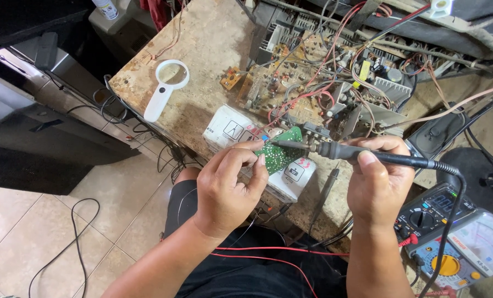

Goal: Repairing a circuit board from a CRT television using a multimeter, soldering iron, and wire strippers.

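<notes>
Bare forearms, no sleeves; dark trousers (black) — hands (224,187) ungloved.

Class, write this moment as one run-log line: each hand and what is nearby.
left hand: holds green board | right hand: holds soldering iron, tip at board | nearby: multimeter, magnifier
</notes>
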